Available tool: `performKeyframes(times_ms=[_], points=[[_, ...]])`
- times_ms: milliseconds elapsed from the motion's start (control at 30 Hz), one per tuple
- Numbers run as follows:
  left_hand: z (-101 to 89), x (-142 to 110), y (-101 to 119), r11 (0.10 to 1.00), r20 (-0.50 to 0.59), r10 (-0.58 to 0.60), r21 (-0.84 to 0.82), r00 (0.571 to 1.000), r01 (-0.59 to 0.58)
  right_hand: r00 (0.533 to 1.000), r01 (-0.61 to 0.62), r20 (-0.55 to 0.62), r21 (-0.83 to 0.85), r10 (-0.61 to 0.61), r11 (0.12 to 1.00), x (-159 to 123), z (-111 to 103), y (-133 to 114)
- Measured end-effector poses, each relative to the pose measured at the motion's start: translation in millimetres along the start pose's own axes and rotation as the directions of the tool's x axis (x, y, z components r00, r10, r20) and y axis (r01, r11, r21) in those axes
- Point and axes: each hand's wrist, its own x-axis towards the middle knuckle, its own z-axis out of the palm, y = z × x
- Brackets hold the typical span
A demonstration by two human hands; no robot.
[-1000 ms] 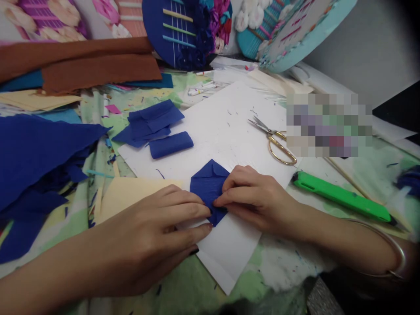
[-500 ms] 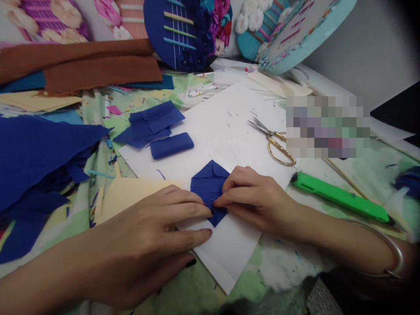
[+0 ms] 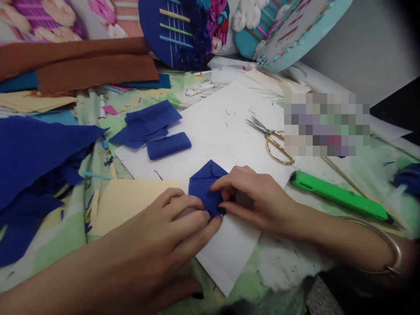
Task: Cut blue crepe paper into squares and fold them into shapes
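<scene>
A small piece of blue crepe paper (image 3: pixel 204 186) lies on the white board, its top corner folded down along a crease. At its lower left edge, the fingers of my left hand (image 3: pixel 167 234) are drawn together and hold the paper; the thumb is apart, lower down. My right hand (image 3: pixel 257 197) grips the right side of the paper, its thumb and index finger curled over the edge. The lower corner is partly hidden by my fingertips. Just beyond lie a rolled blue strip (image 3: pixel 169 145) and a few folded blue pieces (image 3: pixel 152 117).
Gold-handled scissors (image 3: pixel 275 142) rest partly open on the white board (image 3: pixel 226 271). A green utility knife (image 3: pixel 341 195) lies right of it. Large blue crepe sheets (image 3: pixel 39 153) and a cream sheet (image 3: pixel 131 203) are at left. Decorated round panels (image 3: pixel 164 35) lean at the back.
My left fingers have moved in closer to the paper's lower corner. My right index finger has lifted up and left over the paper. The view has shifted slightly.
</scene>
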Motion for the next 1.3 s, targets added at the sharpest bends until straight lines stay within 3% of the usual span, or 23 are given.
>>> performKeyframes(times_ms=[600,1300], points=[[0.5,0.3,-0.5,0.999,-0.046,0.01,-0.031,0.999,-0.012,1.0,0.01,0.015,-0.007,-0.01,1.0,1.0,0.8,-1.5],[2.1,2.2,-1.7,1.0,-0.027,0.017,-0.023,0.999,-0.018,1.0,-0.002,-0.008,0.013,0.002,1.0,0.5,-0.2,-2.4]])
